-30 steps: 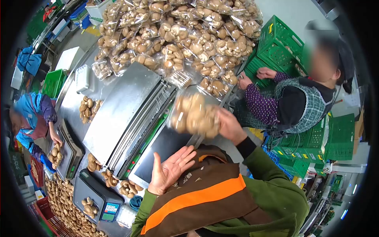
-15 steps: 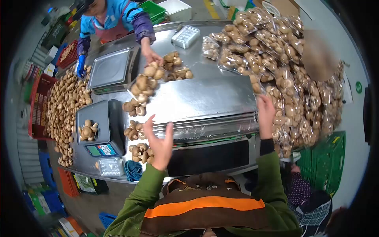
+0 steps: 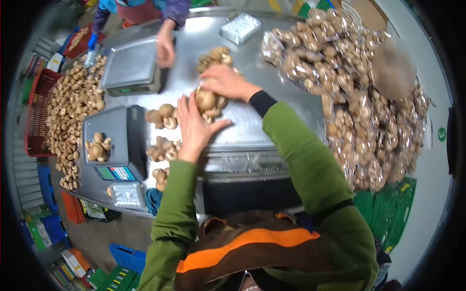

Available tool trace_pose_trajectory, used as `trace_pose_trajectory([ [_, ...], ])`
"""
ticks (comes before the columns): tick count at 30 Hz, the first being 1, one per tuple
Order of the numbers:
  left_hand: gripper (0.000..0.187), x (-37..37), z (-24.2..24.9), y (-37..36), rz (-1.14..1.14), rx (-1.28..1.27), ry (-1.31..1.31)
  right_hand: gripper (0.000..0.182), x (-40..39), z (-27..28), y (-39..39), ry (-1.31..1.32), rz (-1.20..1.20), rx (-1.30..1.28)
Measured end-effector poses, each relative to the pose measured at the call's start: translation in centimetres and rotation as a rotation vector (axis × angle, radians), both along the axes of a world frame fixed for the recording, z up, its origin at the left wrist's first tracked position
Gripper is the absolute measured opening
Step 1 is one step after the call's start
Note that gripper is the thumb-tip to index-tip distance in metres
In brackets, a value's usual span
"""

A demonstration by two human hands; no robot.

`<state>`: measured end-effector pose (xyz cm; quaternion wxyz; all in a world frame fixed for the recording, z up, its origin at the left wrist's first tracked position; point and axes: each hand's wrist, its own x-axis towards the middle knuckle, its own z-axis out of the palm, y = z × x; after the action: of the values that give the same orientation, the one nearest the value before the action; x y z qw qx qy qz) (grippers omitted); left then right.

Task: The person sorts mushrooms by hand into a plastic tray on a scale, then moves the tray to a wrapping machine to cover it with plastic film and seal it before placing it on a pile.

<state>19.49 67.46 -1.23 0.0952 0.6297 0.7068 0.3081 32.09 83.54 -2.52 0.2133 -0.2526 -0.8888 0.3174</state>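
Note:
A cluster of brown shiitake mushrooms lies at the left end of the metal wrapping surface. My left hand cups its near left side, thumb spread away to the right. From the far right, my right hand curls over the cluster with its fingertips on the caps. Whether a tray sits under these mushrooms is hidden. Another group of mushrooms lies just beyond my right hand. Left of my left hand are more small groups of mushrooms in a column.
Two scales stand at left, the nearer one bearing mushrooms. Loose mushrooms are heaped beside a red crate. Wrapped mushroom packs pile up at right. Across the table is a co-worker's bare hand; clear trays lie about.
My hands have moved from the wrapping surface's two ends onto the mushroom cluster, the right one sweeping far left. The co-worker's bare hand has left the mushrooms and drawn back. The view has shifted slightly.

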Motion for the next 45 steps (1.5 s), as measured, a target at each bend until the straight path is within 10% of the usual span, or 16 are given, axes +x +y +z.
trace_pose_trajectory([
  [10, 0.116, 10.2, 0.4, 1.9, -0.721, -0.099, -0.022, 0.036, 18.2, -0.4, -12.7, 0.009, -0.835, 0.11],
  [15, 0.113, 8.2, 2.4, -1.5, -0.628, 0.025, -0.191, 0.046, 24.3, 1.0, -14.2, 0.336, -0.99, -0.196],
  [18, 0.031, 4.3, 2.4, -6.9, -0.092, 0.013, -0.205, 0.043, 29.4, 5.1, -20.7, -0.104, -1.073, -0.098],
  [24, 0.043, 5.5, 1.2, -11.0, -0.077, -0.218, 0.289, 0.044, 27.8, 2.4, -24.4, -0.548, -1.009, -0.053],
  [26, 0.038, 5.6, 0.3, -10.4, -0.076, -0.333, -0.063, 0.038, 28.7, 0.6, -24.1, -0.367, -0.972, -0.086],
  [28, 0.034, 5.0, 0.4, -10.9, -0.021, -0.158, -0.044, 0.029, 29.7, 1.9, -24.5, 0.26, -1.069, -0.884],
  [31, 0.033, 4.4, 1.9, -11.6, 0.087, -0.846, -1.576, 0.025, 30.0, 1.5, -25.6, 0.925, -0.957, -1.728],
  [34, 0.033, 3.6, 3.8, -11.5, -0.087, -1.101, -1.951, 0.027, 29.7, 3.5, -24.5, 1.044, -0.634, -1.893],
  [39, 0.032, 3.5, 12.8, -8.3, -0.379, -0.206, -1.783, 0.029, 29.7, 11.9, -18.1, 1.282, -0.271, -1.122],
  [42, 0.046, 6.3, 10.7, -0.6, -0.462, 0.224, -1.009, 0.038, 25.5, 11.2, -10.8, 0.871, -0.566, -0.547],
  [45, 0.046, 7.3, 3.1, 4.4, -0.404, -0.029, -0.56, 0.036, 25.1, 1.4, -4.9, 0.274, -0.697, -0.344],
])
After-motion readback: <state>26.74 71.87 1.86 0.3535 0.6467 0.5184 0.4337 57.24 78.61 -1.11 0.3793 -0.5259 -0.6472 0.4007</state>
